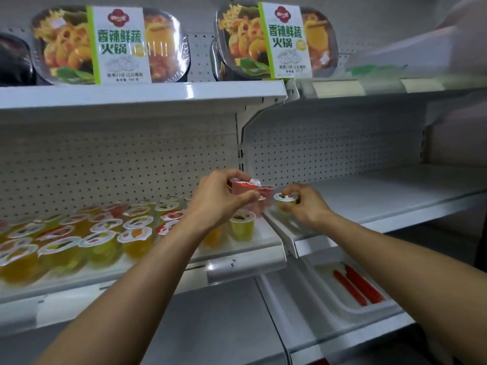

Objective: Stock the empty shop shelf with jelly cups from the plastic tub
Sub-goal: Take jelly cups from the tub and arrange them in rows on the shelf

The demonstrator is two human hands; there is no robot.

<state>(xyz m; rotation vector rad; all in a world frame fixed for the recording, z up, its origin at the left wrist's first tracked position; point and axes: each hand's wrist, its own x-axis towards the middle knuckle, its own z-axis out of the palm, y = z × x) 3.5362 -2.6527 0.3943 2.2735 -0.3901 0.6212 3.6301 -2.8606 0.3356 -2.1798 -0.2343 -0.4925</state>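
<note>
Head view: both hands (218, 198) (307, 206) grip jelly cups (243, 185).

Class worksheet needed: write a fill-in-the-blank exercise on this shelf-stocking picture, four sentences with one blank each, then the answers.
1. The left hand grips jelly cups with ____ lids.
2. The right hand holds a single cup to the ____ of the stocked rows.
3. The hot pot boxes stand one level ____ the stocked rows.
4. The white tray holds ____ red sausages.

Answers: red; right; above; two
</note>
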